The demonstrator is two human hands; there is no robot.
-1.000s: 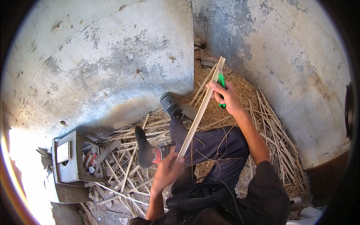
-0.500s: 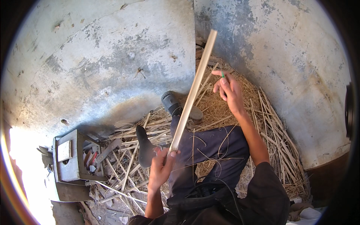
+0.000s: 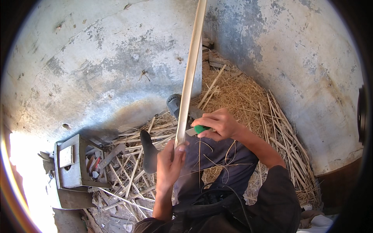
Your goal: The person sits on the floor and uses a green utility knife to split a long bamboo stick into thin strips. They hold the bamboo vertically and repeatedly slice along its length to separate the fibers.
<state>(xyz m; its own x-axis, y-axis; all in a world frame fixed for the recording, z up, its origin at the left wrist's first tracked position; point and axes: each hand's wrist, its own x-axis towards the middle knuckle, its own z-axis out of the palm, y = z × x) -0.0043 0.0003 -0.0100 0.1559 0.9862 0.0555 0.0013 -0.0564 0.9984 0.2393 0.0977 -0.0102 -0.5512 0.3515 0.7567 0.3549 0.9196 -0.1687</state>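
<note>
A long, pale, trough-shaped strip, which looks like split bamboo, rises from my left hand past the top of the picture. My left hand is closed round its lower end, thumb over the front. My right hand grips a knife by its green handle. The short grey blade points left, close to the strip's right edge just above my left hand. I cannot tell if it touches the strip.
Shavings and loose split sticks cover the floor around my legs. A wooden box-like stand lies at the left. Worn plaster walls meet in the far corner. Thin fibres lie across my trousers.
My right hand has come down and left, bringing the knife beside the strip's lower part. The strip has shifted up and left and stands steeper; my left hand stays near its place.
</note>
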